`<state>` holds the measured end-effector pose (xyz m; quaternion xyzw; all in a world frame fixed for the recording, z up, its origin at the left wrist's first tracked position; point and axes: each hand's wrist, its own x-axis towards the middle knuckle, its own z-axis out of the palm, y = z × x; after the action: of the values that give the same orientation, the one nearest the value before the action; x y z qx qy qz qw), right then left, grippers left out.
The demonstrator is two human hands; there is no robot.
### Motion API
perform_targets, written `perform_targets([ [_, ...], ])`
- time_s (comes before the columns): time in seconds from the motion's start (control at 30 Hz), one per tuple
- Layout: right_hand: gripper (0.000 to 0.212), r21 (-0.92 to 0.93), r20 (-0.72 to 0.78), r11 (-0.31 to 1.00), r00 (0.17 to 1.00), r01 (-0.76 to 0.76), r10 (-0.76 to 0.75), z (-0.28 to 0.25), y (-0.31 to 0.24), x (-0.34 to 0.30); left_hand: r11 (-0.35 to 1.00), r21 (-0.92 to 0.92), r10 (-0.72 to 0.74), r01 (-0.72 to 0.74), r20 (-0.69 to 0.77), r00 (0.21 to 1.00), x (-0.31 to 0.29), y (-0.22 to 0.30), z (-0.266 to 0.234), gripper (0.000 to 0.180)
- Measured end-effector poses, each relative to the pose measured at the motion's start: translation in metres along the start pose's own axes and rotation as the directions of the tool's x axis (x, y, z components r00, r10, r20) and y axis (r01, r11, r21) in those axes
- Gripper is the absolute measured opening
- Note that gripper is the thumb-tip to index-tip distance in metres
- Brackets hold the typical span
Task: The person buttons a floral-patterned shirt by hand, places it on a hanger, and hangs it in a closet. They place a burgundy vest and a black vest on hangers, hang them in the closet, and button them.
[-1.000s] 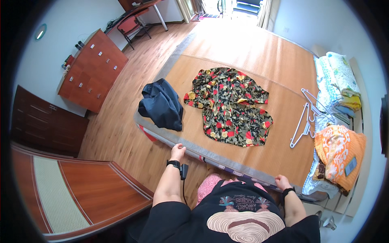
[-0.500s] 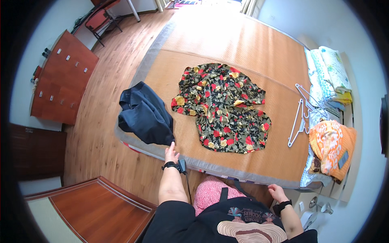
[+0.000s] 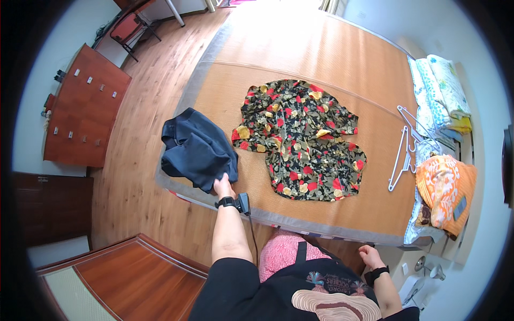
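A dark navy garment [image 3: 195, 147] lies crumpled at the bed's left edge; its exact kind is hard to tell. My left hand [image 3: 224, 186] grips its near corner, the fingers partly hidden by the cloth. To the right, a floral long-sleeved shirt [image 3: 302, 142] in black, red and yellow is spread out on the woven mat [image 3: 251, 200], a sleeve close to the navy cloth. By the bed's near right edge hangs my right hand [image 3: 369, 255], fingers loosely bent and apart, with nothing visible in it.
White hangers [image 3: 399, 160] lie at the mat's right side. Beyond them are folded patterned bedding [image 3: 441, 88] and an orange cloth [image 3: 447, 184]. A wooden drawer cabinet [image 3: 85, 107] and a red chair [image 3: 127, 29] stand left; wooden furniture [image 3: 128, 278] is at the lower left.
My left hand has moved slightly up onto the navy garment and closed on its near corner, which has shifted. My right hand stays by the bed edge. The view has shifted slightly.
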<state>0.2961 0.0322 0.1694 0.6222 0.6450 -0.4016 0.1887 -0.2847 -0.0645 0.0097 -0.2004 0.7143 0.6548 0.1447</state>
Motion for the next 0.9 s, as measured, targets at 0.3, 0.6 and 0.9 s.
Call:
perform_targets([
  [0.3, 0.021, -0.217, 0.046, 0.747, 0.771, 0.628, -0.635, -0.063, -0.195, 0.016, 0.901, -0.301, 0.431, -0.311, 0.558, 0.709, -0.13, 0.272, 0.018, 0.008],
  [0.6, 0.087, 0.074, -0.274, 0.291, 0.3, 0.954, -0.914, -0.054, -0.34, -0.073, 0.815, -0.515, 0.579, -0.264, 0.732, 0.36, -0.316, 0.36, 0.007, 0.017],
  [0.9, 0.077, -0.277, -0.8, 0.317, -0.035, 0.907, -0.599, -0.13, -0.308, -0.072, 0.859, -0.475, 0.505, -0.194, 0.848, 0.162, -0.417, 0.337, 0.033, 0.017],
])
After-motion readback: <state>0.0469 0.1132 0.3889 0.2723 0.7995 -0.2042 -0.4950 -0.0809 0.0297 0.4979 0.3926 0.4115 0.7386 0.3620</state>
